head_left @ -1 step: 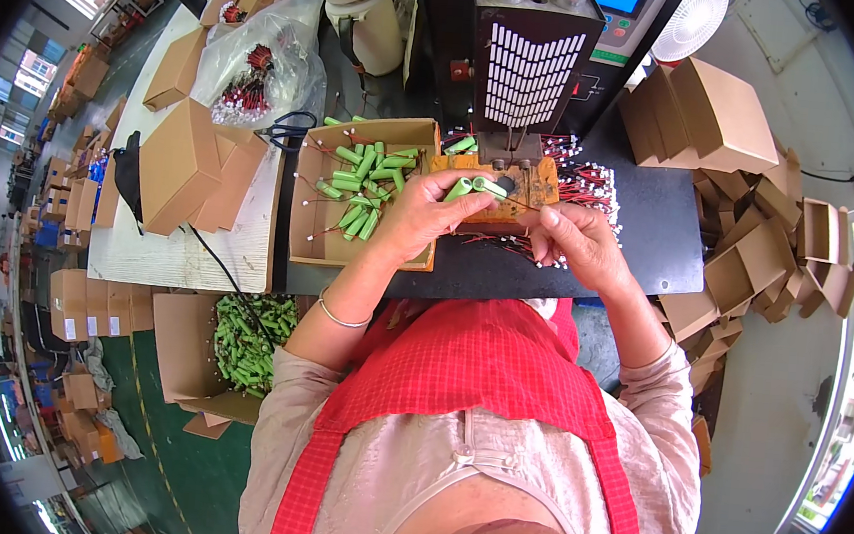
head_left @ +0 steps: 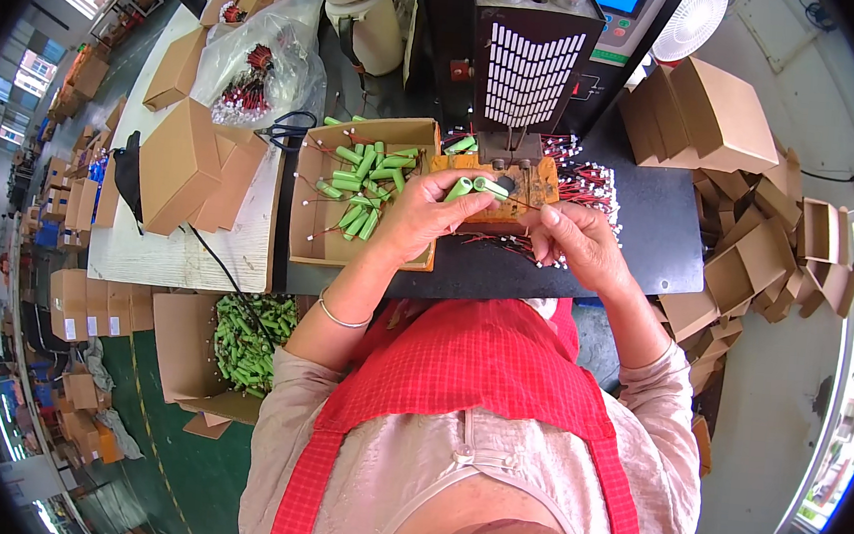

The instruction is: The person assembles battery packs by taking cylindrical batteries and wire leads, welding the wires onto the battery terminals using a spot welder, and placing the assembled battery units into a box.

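Observation:
My left hand (head_left: 429, 212) is closed on two green cylindrical battery cells (head_left: 490, 188), held in front of the worn orange-brown block (head_left: 546, 188) under the machine's head. Close by on the right, my right hand (head_left: 581, 243) pinches a thin wire lead (head_left: 522, 205) that runs toward the cells. Its exact joint with them is too small to make out. Left of my hands, an open cardboard box (head_left: 312, 226) holds several green cells with wires. Behind and right of the block lies a heap of red and black leads with white connectors (head_left: 594, 188).
The black machine (head_left: 531, 64) with two thin electrodes stands straight ahead. A beige flask (head_left: 364, 19), a plastic bag of leads (head_left: 250, 87) and scissors (head_left: 291, 131) lie left. Cardboard boxes (head_left: 705, 113) stack at right. Below left, another carton (head_left: 181, 338) is full of cells.

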